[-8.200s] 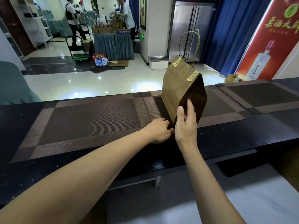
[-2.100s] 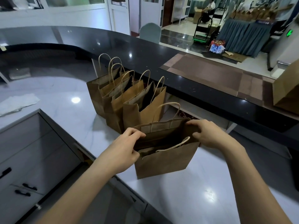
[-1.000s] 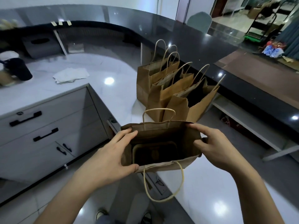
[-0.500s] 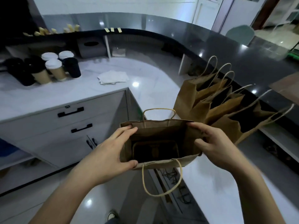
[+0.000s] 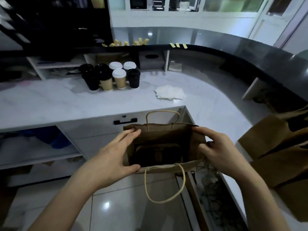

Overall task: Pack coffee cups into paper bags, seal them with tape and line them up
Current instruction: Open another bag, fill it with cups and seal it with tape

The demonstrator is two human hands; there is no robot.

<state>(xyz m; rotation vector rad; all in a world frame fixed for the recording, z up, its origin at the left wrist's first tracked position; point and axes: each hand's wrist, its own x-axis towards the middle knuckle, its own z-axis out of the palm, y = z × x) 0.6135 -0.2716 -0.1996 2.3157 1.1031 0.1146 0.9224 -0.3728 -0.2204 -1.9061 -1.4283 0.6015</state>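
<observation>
Coffee cups (image 5: pixel 115 77) now sit way beyond the left hand (image 5: pixel 109 161), closer to centre than before. Left hand still grips the open paper bag (image 5: pixel 164 139) between both hands; right hand (image 5: pixel 216 150) pinches its other side. 2 spare bags (image 5: pixel 273 147) right.

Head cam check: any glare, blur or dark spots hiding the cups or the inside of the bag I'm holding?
Head view: ceiling-light glare spots on the floor and counter, none over the cups; cups slightly soft but countable; open bag interior dim, its bottom only faintly visible; other bags at the right edge smeared; upper left shelving nearly black; wide-angle bends the counter edge.
</observation>
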